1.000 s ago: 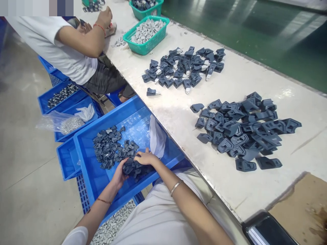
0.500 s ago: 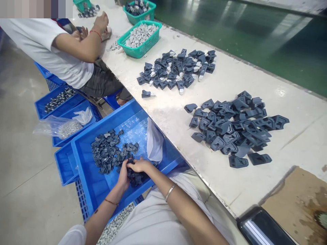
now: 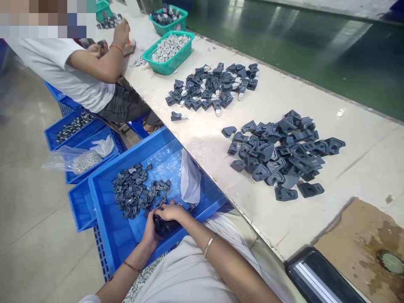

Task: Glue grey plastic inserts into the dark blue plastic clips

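Both of my hands are low in a large blue tray (image 3: 123, 240), close together at its near side. My left hand (image 3: 151, 229) curves round the left side of a cluster of dark grey plastic parts (image 3: 166, 227). From the right, my right hand (image 3: 170, 211) reaches over the same cluster, its fingers bent down near my left fingertips. Which parts each hand holds is too small to tell. More dark parts (image 3: 131, 189) lie beyond my hands, and a white plastic bag (image 3: 190, 179) rests at the tray's right side.
The white table (image 3: 208, 139) carries two piles of dark parts (image 3: 277, 155), green baskets (image 3: 168, 54), a black phone-like object (image 3: 322, 275) and brown cardboard (image 3: 362, 248). A person (image 3: 94, 75) sits at the left, beside smaller blue bins (image 3: 74, 130).
My hands have shifted slightly down and left over the dark parts, staying close together. The view has turned slightly, so the table items appear further left.
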The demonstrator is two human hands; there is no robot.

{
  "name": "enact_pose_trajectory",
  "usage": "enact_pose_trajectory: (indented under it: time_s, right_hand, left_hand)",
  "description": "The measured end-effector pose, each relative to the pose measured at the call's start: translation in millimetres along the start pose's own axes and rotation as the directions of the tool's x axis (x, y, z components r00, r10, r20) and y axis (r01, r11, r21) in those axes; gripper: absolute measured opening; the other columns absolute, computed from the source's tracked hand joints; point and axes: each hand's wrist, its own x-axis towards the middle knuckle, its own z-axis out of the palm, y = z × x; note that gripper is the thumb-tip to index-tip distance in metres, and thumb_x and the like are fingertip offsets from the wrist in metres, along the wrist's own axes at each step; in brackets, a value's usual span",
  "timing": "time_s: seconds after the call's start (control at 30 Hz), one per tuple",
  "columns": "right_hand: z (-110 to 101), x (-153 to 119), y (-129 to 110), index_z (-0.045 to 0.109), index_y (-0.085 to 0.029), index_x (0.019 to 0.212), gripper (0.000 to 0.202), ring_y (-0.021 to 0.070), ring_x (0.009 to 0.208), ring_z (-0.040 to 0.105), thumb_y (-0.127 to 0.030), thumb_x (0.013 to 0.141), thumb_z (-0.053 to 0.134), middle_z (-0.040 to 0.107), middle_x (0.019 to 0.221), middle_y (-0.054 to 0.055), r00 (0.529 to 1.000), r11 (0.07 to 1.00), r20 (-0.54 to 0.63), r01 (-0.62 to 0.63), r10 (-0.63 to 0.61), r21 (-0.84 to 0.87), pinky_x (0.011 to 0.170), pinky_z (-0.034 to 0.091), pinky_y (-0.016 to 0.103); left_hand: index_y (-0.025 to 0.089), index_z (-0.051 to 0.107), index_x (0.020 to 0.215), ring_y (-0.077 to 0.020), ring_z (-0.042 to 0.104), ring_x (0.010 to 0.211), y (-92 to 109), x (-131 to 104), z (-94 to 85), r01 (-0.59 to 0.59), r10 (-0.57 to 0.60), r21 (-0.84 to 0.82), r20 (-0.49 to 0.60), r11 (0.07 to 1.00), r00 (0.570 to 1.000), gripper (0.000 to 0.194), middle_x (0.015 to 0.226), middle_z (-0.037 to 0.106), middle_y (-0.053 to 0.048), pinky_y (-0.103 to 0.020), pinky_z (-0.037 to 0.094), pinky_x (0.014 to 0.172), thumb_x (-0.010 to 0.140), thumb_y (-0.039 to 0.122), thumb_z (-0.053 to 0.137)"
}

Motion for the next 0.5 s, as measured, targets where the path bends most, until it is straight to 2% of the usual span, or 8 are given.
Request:
enact_pose_trajectory:
  time_s: [0.1, 0.33, 0.5]
  right_hand:
    - [3.6, -2.5, 1.2, 0.063, -0.018, 0.133, 0.039, 0.0240, 0.114, 0.066, -0.042, 0.101, 0.064, 0.064, 0.135, 0.011, 0.998, 0.999, -0.049, -0.042, 0.044, 0.033, 0.096, 0.059, 0.046]
    - [11.7, -19.2, -4.8, 0.063, -0.018, 0.132, 0.041, 0.0265, 0.121, 0.064, -0.043, 0.100, 0.066, 0.063, 0.137, 0.012, 0.969, 0.999, -0.246, -0.002, 0.013, 0.045, 0.102, 0.056, 0.051]
    - [13.3, -38.3, -28.9, 0.069, -0.020, 0.125, 0.038, 0.0309, 0.129, 0.057, -0.045, 0.097, 0.067, 0.060, 0.140, 0.012, 0.923, 0.994, -0.378, 0.098, -0.076, 0.039, 0.102, 0.054, 0.051]
  left_hand:
    - [0.016, 0.063, 0.131, -0.0245, 0.069, 0.110, -2.0, 0.1, 10.2, 0.028, -0.027, -0.075, 0.017, 0.997, 0.999, 0.038, 0.129, 0.067, -0.011, -0.046, 0.061, 0.093, 0.101, 0.040, 0.065]
    - [0.016, 0.063, 0.131, -0.0257, 0.068, 0.111, -5.3, -7.7, 31.7, -0.020, 0.023, -0.249, 0.009, 0.968, 1.000, 0.038, 0.131, 0.066, -0.011, -0.046, 0.061, 0.094, 0.101, 0.039, 0.065]
    - [0.017, 0.065, 0.127, -0.0238, 0.069, 0.106, 8.9, -28.9, 30.9, -0.146, 0.167, -0.328, 0.034, 0.933, 0.985, 0.035, 0.126, 0.068, -0.010, -0.042, 0.062, 0.090, 0.102, 0.040, 0.064]
